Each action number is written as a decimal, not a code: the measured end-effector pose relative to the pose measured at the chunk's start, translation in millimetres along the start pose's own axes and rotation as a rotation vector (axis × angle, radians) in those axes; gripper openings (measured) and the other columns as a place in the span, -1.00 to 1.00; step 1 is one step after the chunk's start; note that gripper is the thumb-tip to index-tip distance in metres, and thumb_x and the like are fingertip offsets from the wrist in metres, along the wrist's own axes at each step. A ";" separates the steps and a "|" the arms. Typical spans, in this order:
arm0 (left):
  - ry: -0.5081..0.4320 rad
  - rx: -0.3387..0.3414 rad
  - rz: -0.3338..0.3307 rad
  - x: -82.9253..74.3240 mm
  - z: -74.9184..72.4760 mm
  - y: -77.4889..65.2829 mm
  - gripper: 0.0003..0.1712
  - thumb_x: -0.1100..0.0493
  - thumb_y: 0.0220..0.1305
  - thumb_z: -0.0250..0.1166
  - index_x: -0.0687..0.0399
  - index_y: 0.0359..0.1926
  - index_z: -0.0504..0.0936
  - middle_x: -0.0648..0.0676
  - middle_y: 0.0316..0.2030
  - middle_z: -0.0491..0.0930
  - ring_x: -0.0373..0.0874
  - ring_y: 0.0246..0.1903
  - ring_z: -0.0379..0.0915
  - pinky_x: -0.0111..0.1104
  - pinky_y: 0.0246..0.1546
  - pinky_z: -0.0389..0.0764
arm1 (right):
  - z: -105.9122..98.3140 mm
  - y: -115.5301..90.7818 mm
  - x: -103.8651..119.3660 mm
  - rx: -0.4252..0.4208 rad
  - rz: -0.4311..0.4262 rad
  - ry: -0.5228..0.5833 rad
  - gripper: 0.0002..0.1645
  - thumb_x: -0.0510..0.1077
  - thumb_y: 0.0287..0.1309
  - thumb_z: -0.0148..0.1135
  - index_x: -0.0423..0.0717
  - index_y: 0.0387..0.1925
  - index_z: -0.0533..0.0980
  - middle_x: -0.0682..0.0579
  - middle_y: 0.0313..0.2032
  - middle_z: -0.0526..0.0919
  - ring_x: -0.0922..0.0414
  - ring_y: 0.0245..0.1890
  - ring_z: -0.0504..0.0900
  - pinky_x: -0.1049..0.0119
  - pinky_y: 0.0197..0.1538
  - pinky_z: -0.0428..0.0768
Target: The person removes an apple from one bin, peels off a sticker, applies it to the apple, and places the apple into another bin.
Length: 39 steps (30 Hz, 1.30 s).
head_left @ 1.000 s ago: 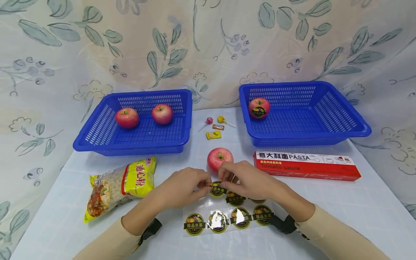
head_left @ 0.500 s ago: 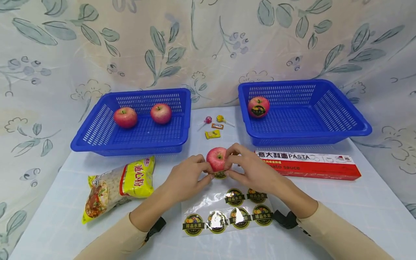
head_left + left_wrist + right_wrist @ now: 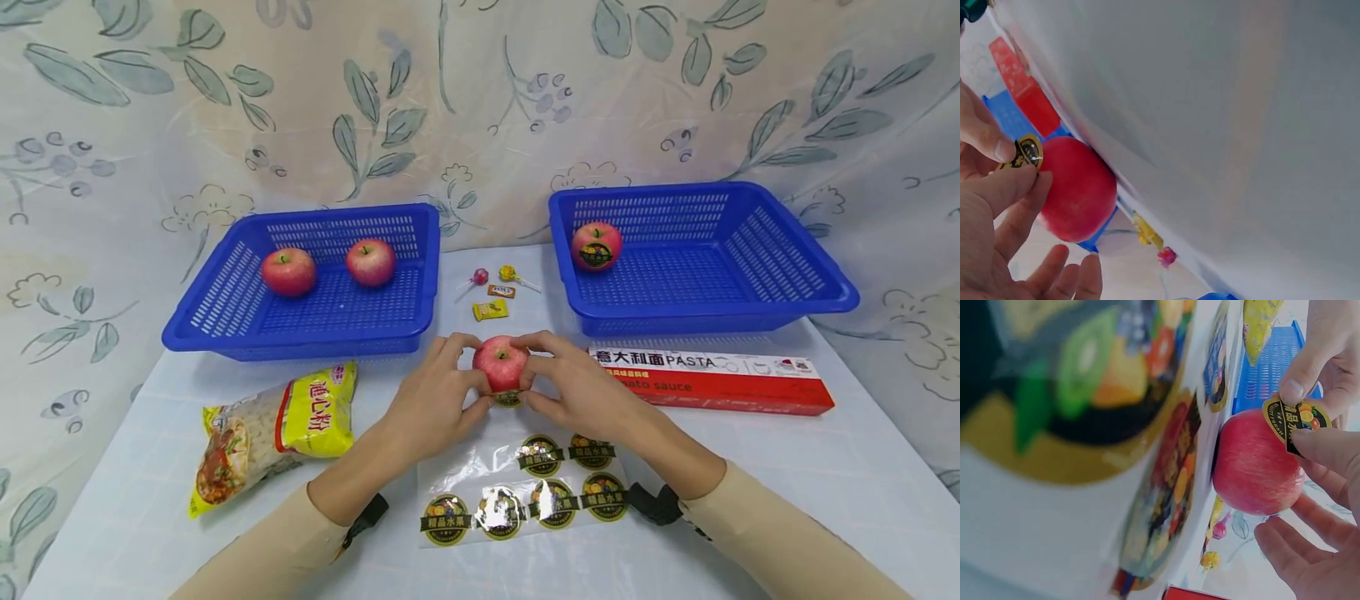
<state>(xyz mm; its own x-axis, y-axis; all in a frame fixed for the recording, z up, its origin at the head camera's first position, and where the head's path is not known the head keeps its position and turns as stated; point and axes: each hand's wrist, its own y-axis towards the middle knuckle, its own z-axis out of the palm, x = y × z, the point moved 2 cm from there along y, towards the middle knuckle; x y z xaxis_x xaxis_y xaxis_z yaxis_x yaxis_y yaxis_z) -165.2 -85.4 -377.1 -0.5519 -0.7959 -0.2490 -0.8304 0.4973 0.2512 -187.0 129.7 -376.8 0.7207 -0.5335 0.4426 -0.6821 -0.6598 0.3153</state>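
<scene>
A round black-and-gold fruit sticker (image 3: 1290, 420) lies against the near side of a red apple (image 3: 500, 360) on the table. My left hand (image 3: 438, 398) pinches one edge of the sticker between thumb and index finger. The opposite edge is pinched by my right hand (image 3: 576, 392). Other fingers of both hands reach round the apple's sides. In the left wrist view, the sticker (image 3: 1027, 152) meets the apple's skin (image 3: 1079, 190). Just in front of the apple lies a clear sheet of stickers (image 3: 487, 471), with several round stickers on it.
Two apples sit in the left blue basket (image 3: 300, 343). The right blue basket (image 3: 712, 321) holds one apple (image 3: 597, 242) with a sticker. A yellow pasta bag (image 3: 277, 429) lies left, a red pasta box (image 3: 720, 387) right. Lollipops and small wrapped sweets (image 3: 490, 309) lie between the baskets.
Both hands have lifted a sticker from the sheet's upper row and carried it forward to the apple. The left fingers have since spread along the apple's left side.
</scene>
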 end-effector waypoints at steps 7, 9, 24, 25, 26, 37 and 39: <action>-0.058 0.033 0.007 4.9 3.2 9.1 -0.85 0.09 0.24 0.42 -0.10 -0.49 0.74 0.08 0.35 0.50 -0.01 0.29 0.42 -0.21 0.22 0.55 | 1.1 4.3 -5.2 -0.018 0.030 0.034 -0.79 -0.19 0.14 0.46 0.06 -0.46 0.54 -0.06 0.21 0.58 -0.01 0.20 0.62 0.08 0.18 0.61; -0.073 0.039 0.007 5.9 3.1 12.1 -0.81 0.07 0.24 0.42 -0.09 -0.52 0.73 0.08 0.32 0.54 -0.03 0.31 0.44 -0.23 0.23 0.55 | 0.6 5.4 -6.3 -0.031 0.046 0.037 -0.77 -0.20 0.12 0.48 0.06 -0.46 0.53 -0.05 0.18 0.62 -0.02 0.19 0.63 0.06 0.20 0.60; -0.192 0.006 0.066 12.6 1.0 19.6 -0.76 0.03 0.36 0.36 -0.01 -0.44 0.74 0.07 0.21 0.60 -0.07 0.16 0.59 -0.28 0.04 0.63 | -1.2 8.5 -11.4 -0.050 0.047 0.055 -0.78 -0.11 0.22 0.45 0.05 -0.47 0.56 -0.02 0.02 0.70 0.00 0.10 0.68 0.04 0.18 0.62; -0.198 -0.005 0.070 13.2 1.3 20.2 -0.76 0.04 0.35 0.37 -0.01 -0.45 0.74 0.07 0.19 0.61 -0.07 0.14 0.60 -0.28 0.05 0.63 | -1.3 9.2 -11.7 -0.055 0.040 0.056 -0.78 -0.11 0.23 0.44 0.05 -0.47 0.56 -0.01 0.01 0.71 0.00 0.10 0.69 0.05 0.18 0.62; -0.203 -0.016 0.074 13.8 1.7 21.0 -0.76 0.05 0.35 0.37 -0.01 -0.47 0.73 0.07 0.17 0.62 -0.08 0.14 0.60 -0.28 0.06 0.63 | -1.6 9.8 -12.1 -0.061 0.036 0.063 -0.80 -0.12 0.23 0.43 0.05 -0.46 0.56 -0.01 0.00 0.72 0.01 0.09 0.69 0.06 0.17 0.63; -0.202 0.045 0.069 17.8 2.3 23.1 -0.64 -0.05 0.21 0.48 -0.16 -0.58 0.51 0.03 0.15 0.52 -0.12 -0.11 0.61 -0.33 -0.26 0.56 | -2.0 10.1 -17.6 -0.008 0.033 0.164 -0.71 -0.22 0.08 0.52 -0.03 -0.30 0.51 0.04 0.01 0.66 0.06 0.17 0.64 0.23 0.19 0.64; -0.185 0.056 0.066 17.8 2.0 23.8 -0.62 -0.06 0.15 0.54 -0.14 -0.57 0.51 0.04 0.16 0.51 -0.10 -0.06 0.61 -0.30 -0.20 0.58 | -2.3 10.8 -18.3 0.011 0.020 0.151 -0.62 -0.24 0.01 0.58 -0.05 -0.23 0.50 0.06 -0.03 0.63 0.08 0.17 0.63 0.25 0.21 0.62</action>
<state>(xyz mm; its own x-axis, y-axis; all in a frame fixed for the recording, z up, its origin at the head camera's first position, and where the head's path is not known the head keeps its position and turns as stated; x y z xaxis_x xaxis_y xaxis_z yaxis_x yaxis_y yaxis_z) -194.9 -87.0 -377.5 -0.6055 -0.6863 -0.4030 -0.7922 0.5686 0.2219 -207.9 133.6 -379.6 0.6798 -0.4616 0.5699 -0.6939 -0.6563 0.2962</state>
